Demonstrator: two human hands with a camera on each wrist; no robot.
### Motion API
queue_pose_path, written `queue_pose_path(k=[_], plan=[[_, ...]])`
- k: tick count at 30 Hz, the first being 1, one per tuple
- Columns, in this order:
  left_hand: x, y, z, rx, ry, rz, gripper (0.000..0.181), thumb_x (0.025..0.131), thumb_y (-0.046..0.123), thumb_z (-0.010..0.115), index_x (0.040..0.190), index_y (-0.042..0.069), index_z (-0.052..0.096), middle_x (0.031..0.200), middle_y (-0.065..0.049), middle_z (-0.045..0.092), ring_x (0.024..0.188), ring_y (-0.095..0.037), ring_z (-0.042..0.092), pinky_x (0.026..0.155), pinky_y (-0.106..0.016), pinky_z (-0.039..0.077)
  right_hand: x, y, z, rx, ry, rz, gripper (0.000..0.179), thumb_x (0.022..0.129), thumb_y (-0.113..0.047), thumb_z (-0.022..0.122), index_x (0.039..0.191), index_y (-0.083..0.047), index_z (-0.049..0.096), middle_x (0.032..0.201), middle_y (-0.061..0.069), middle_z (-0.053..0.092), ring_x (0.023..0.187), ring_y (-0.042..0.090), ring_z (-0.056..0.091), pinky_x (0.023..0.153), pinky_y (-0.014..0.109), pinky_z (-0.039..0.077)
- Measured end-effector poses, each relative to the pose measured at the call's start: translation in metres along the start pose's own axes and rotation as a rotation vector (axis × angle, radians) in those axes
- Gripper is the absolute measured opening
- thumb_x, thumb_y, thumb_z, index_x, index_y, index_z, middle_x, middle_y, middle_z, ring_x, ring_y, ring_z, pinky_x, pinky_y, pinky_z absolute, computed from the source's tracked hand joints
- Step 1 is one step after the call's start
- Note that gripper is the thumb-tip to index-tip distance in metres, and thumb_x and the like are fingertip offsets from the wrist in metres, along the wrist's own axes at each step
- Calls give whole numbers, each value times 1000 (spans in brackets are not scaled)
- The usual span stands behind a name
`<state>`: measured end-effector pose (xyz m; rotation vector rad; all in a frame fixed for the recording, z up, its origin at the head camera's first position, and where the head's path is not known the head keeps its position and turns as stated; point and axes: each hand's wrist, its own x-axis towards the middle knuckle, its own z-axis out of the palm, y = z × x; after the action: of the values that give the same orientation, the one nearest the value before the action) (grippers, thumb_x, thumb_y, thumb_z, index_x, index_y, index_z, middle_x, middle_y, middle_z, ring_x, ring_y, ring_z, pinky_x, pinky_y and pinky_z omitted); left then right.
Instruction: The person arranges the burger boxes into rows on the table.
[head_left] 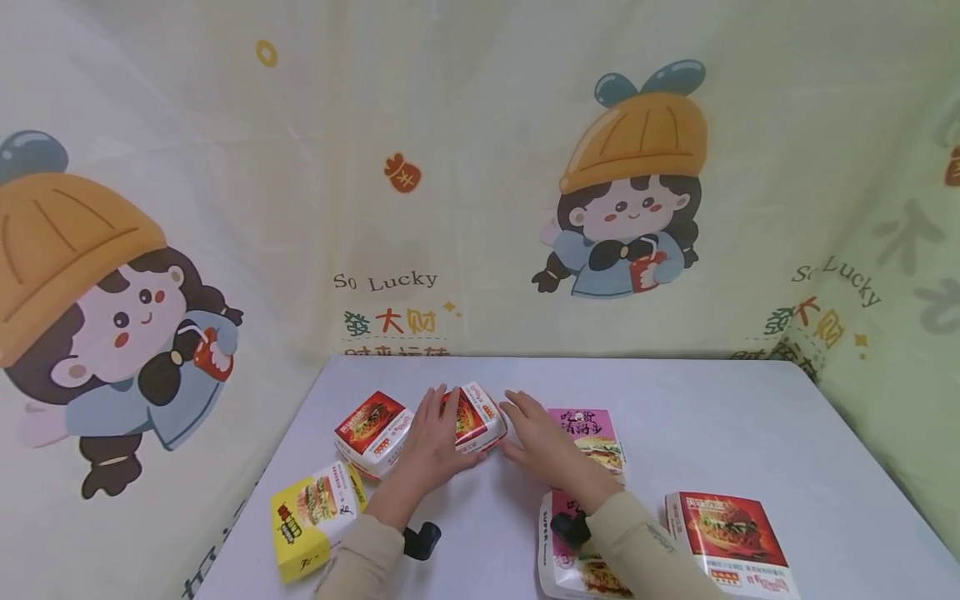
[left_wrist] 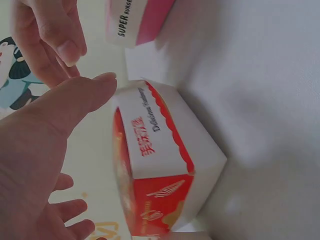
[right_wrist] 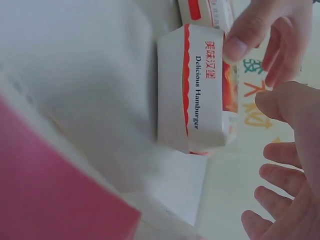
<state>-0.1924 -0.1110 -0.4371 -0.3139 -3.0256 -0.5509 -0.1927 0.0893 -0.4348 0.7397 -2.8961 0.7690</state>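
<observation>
A red and white hamburger box [head_left: 477,417] lies at the far middle of the table, between the two hands. My left hand [head_left: 435,446] spreads over its left side, with the thumb at its near edge. The right wrist view shows that thumb right at the top edge of the box [right_wrist: 207,90]. My right hand [head_left: 538,437] hovers just right of the box, fingers extended and holding nothing. In the left wrist view, both hands' fingers are loosely straight above the box [left_wrist: 160,135].
Left of the hands lie another red hamburger box [head_left: 371,433] and a yellow burger box [head_left: 315,521]. Two pink burger boxes [head_left: 592,433] sit under and beside the right forearm. A red burger box [head_left: 731,533] is at the right front. A printed cloth [head_left: 480,233] hangs behind the table.
</observation>
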Motion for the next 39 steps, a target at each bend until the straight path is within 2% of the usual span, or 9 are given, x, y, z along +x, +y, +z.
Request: queue_pose_path(k=[6, 11, 17, 22, 30, 39], plan=[[6, -7, 5, 1, -35, -18, 108, 72, 48, 85, 155, 7, 28, 159, -21, 26, 149, -42, 22, 119, -57, 30, 6, 2, 9, 6, 10, -17, 59, 91, -22, 71, 140, 3, 49, 152, 21, 42, 142, 38, 40, 114, 52, 39], [14, -7, 7, 0, -54, -29, 109, 72, 48, 85, 155, 7, 28, 160, -20, 25, 150, -41, 21, 120, -57, 28, 14, 2, 16, 60, 20, -37, 60, 87, -13, 73, 139, 5, 49, 150, 26, 42, 139, 42, 41, 112, 54, 40], [19, -8, 10, 13, -102, -45, 111, 71, 47, 86, 155, 5, 27, 160, -22, 24, 149, -42, 21, 121, -55, 28, 22, 2, 30, 63, -54, -13, 64, 89, -12, 72, 144, 0, 44, 155, 22, 37, 142, 39, 38, 114, 49, 40], [22, -10, 11, 39, -135, -62, 111, 71, 47, 86, 154, 3, 27, 158, -25, 26, 148, -41, 25, 120, -54, 30, 24, -2, 34, 81, -62, -39, 62, 88, -9, 73, 143, 2, 45, 153, 24, 38, 140, 41, 41, 113, 50, 41], [26, -7, 13, 64, -142, -85, 106, 72, 42, 87, 152, 1, 31, 156, -24, 32, 145, -39, 30, 119, -52, 33, 23, -4, 36, 101, -60, -51, 60, 88, -4, 71, 142, 6, 46, 152, 28, 38, 135, 44, 45, 111, 51, 42], [24, -6, 15, 61, -122, -77, 105, 70, 38, 89, 151, 4, 33, 155, -25, 32, 144, -42, 29, 116, -55, 36, 21, -4, 38, 104, -97, -1, 62, 90, -9, 70, 145, 1, 44, 154, 23, 36, 137, 41, 44, 111, 49, 43]])
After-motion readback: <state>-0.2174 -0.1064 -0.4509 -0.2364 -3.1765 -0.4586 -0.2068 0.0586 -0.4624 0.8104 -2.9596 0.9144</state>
